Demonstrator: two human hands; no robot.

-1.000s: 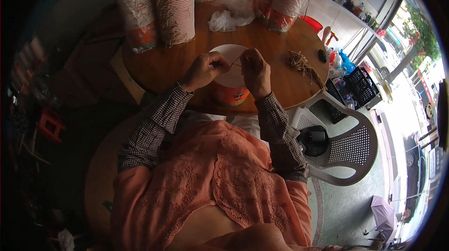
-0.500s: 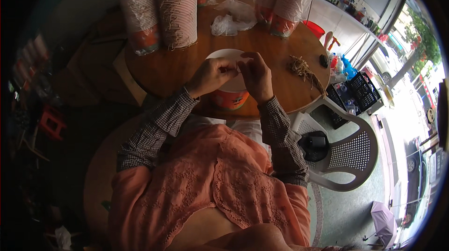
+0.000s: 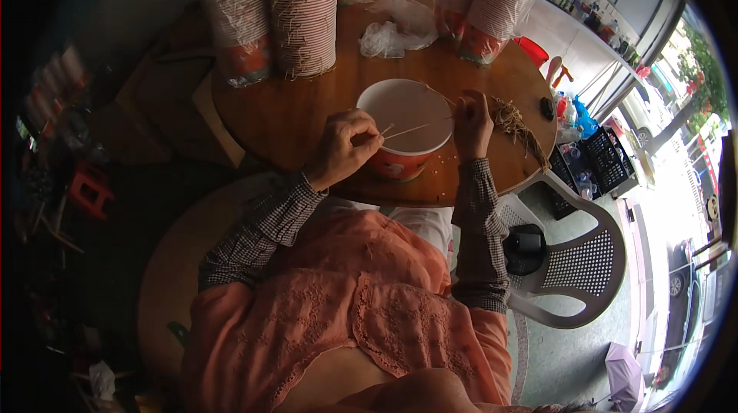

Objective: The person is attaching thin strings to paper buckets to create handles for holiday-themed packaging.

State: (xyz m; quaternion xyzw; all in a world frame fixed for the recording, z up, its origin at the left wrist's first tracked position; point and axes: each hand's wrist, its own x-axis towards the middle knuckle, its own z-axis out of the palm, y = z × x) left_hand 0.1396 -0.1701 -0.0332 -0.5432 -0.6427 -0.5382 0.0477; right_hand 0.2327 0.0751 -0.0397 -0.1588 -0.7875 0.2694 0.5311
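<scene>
A paper bowl [image 3: 400, 168], orange-red outside and white inside, stands upright near the table's front edge. My left hand [image 3: 344, 148] is at the left of its rim, thumb and finger pinched on a thin pale strand [image 3: 407, 131] that reaches out over the bowl's opening. To the right of the rim, my right hand [image 3: 472, 125] is raised with its fingertips together. A thin brown strand [image 3: 440, 93] runs from those fingertips to the bowl's far rim. Close by on the right lies a loose bundle of dry straw-like strands [image 3: 516, 127].
Tall stacks of paper bowls [image 3: 304, 21], several in clear plastic, stand along the round wooden table's [image 3: 307, 109] far side. A crumpled plastic bag [image 3: 384, 38] lies between them. At the right are a grey plastic chair [image 3: 580, 267] and a black crate [image 3: 603, 159].
My hands were together over the bowl and have moved apart, left hand to the left, right hand to the right. The pale strand now shows clearly. The whole view has shifted slightly.
</scene>
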